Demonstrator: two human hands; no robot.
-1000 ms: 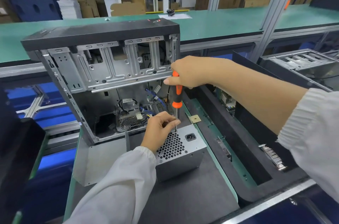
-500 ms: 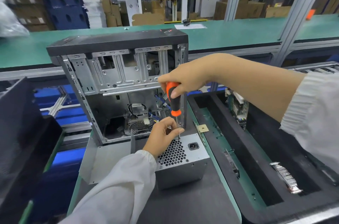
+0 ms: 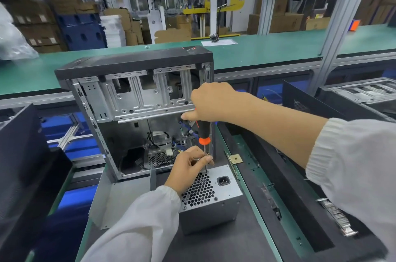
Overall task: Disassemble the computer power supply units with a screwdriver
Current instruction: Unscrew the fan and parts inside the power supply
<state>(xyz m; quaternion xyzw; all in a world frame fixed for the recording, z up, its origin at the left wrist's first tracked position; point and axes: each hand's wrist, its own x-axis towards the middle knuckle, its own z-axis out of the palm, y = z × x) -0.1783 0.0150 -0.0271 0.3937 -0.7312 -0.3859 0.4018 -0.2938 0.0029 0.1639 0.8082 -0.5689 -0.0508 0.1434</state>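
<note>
The power supply unit [image 3: 211, 199], a stiff metal box judged heavy, stands on the dark surface [image 3: 225, 246] just before the open computer case [image 3: 132, 116]. The screwdriver [image 3: 203, 133] is gripped by its handle in the right hand [image 3: 211, 102]; its shaft is pinched by the left hand [image 3: 188, 167] at the unit's top far edge. The unit is best held by its solid side walls, not the perforated grille.

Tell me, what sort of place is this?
Most likely a factory or electronics teardown line. Long green workbenches run across it, an opened computer case and a power supply unit sit at the station, and stacked cardboard boxes fill the warehouse floor behind.
</note>
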